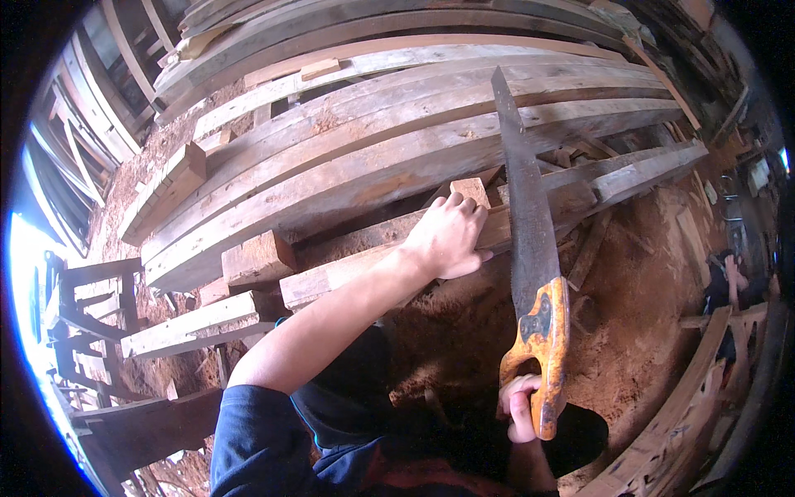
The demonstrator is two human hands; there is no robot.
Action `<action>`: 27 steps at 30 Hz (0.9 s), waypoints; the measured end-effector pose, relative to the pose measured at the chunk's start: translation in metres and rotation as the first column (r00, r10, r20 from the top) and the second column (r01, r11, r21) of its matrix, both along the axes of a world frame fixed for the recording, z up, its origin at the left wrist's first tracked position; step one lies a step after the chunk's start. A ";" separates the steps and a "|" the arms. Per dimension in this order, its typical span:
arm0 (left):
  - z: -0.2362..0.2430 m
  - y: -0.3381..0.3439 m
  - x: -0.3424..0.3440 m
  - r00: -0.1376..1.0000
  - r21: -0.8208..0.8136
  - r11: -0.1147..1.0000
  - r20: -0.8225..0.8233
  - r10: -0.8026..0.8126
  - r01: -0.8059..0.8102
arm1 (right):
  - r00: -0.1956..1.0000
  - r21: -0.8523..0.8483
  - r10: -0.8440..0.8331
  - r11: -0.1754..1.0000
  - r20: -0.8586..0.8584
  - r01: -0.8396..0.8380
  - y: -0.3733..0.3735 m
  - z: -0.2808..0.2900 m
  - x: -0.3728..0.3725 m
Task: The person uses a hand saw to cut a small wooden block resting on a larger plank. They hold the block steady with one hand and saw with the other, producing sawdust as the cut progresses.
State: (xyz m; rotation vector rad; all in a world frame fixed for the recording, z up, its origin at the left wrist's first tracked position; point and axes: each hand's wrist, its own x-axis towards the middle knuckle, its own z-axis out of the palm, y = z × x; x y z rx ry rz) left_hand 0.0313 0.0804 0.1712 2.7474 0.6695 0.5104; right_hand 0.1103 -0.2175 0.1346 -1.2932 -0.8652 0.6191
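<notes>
My right hand [522,406] is closed round the yellow-orange handle of a handsaw [530,207]. Its long dark blade points away from me, crossing over the near wooden beam [348,269]; whether the teeth touch the wood I cannot tell. Bent over that beam, my left hand [451,236] grips it from above with curled fingers, left of the blade. A short wood block [470,190] shows just beyond the left knuckles. The thumb points toward the saw.
Several long beams [373,153] lie side by side beyond my hands, with a square-cut block [258,258] at the near left. Sawdust covers the reddish ground [638,331]. Planks [671,414] lean at the lower right. Another person [733,282] is at the far right.
</notes>
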 end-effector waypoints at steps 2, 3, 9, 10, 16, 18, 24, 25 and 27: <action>0.000 0.001 0.001 1.000 0.017 1.000 -0.021 -0.006 0.006 | 0.989 0.041 -0.011 0.999 -0.150 0.017 0.000 -0.001 -0.001; -0.001 0.002 -0.001 1.000 0.019 1.000 -0.007 -0.004 0.004 | 0.982 0.032 -0.001 0.999 -0.187 0.007 0.000 0.001 -0.001; 0.005 0.002 0.000 0.999 0.003 1.000 -0.041 -0.025 0.025 | 0.998 0.006 -0.008 1.000 -0.055 0.008 -0.008 -0.008 0.003; 0.005 0.001 0.000 0.999 0.012 1.000 -0.045 -0.021 0.021 | 0.999 -0.008 0.044 0.999 0.018 -0.044 -0.009 -0.007 0.010; 0.002 -0.007 0.017 0.997 0.049 0.999 -0.071 -0.001 0.005 | 0.982 0.010 0.032 0.999 -0.188 -0.030 0.001 0.023 0.004; 0.004 -0.007 0.019 0.996 0.040 0.999 -0.091 -0.008 0.012 | 0.965 0.007 0.025 1.000 -0.261 -0.024 -0.001 0.025 0.005; 0.003 -0.007 0.016 0.998 0.048 0.999 -0.065 0.000 0.003 | 1.000 -0.137 -0.018 0.990 -0.003 0.017 -0.016 -0.006 0.015; 0.002 -0.007 0.016 0.998 0.048 0.999 -0.057 -0.003 0.006 | 0.999 -0.144 -0.027 0.989 -0.025 0.023 -0.015 -0.005 0.014; -0.001 -0.006 0.015 0.999 0.050 0.999 -0.041 -0.007 0.009 | 0.999 -0.167 -0.030 0.986 -0.016 0.027 -0.014 -0.002 0.012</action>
